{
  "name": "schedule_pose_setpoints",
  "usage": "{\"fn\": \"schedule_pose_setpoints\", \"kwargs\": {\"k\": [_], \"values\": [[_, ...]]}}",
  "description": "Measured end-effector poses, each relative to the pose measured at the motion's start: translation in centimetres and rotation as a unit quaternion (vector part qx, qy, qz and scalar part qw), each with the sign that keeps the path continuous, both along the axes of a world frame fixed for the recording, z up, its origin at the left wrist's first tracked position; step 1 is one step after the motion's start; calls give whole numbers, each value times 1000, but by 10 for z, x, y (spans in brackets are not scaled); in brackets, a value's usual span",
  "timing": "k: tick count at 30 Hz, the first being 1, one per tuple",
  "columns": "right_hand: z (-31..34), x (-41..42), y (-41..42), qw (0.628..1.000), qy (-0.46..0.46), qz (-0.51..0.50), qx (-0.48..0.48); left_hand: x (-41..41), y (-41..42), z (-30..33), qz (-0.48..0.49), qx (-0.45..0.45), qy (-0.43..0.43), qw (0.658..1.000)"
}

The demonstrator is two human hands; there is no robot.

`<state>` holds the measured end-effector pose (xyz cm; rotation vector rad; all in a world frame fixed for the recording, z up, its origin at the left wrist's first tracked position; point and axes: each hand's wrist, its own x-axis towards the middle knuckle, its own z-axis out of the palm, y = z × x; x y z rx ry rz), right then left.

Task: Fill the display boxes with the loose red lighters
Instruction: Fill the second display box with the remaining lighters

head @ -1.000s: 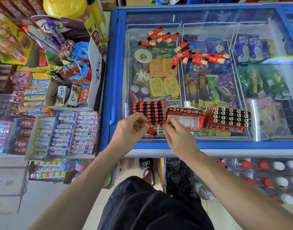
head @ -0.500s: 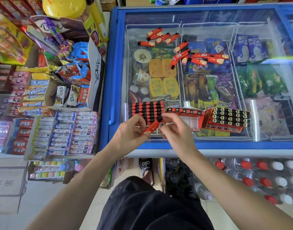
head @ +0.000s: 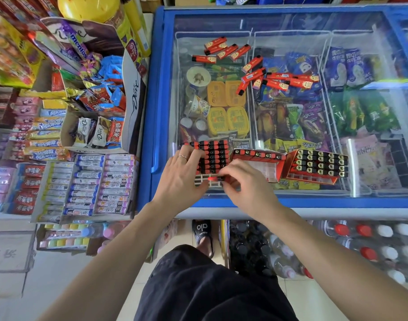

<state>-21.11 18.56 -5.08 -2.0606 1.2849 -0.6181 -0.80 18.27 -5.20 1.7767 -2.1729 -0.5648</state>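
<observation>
While your left hand (head: 182, 174) rests flat, fingers straight, on the leftmost display box (head: 210, 158), your right hand (head: 241, 181) apparently pinches a red lighter (head: 212, 179) at its empty front row, loose lighters (head: 277, 77) well behind on the freezer lid (head: 291, 24).

A small shop: a blue chest freezer (head: 160, 112) with a glass lid holds wrapped ice creams (head: 351, 68), racks of chocolate and candy bars (head: 92, 184) stand beside it, and bottled drinks (head: 372, 239) are stacked below
</observation>
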Motion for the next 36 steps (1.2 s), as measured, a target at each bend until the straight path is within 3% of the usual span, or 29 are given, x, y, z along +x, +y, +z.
{"fn": "schedule_pose_setpoints", "kwargs": {"k": [6, 19, 28, 36], "values": [[-20, 12, -2, 986, 112, 42, -119, 3, -5, -13, -12, 10, -60, 998], [-42, 11, -1, 967, 163, 27, -196, 5, -14, -11, -21, 7, -103, 994], [-31, 8, -13, 969, 137, 2, -205, -12, -54, 12, -23, 44, -43, 998], [4, -38, -107, 973, 116, -178, -92, -54, -152, 28, -27, 72, -37, 996]]}}
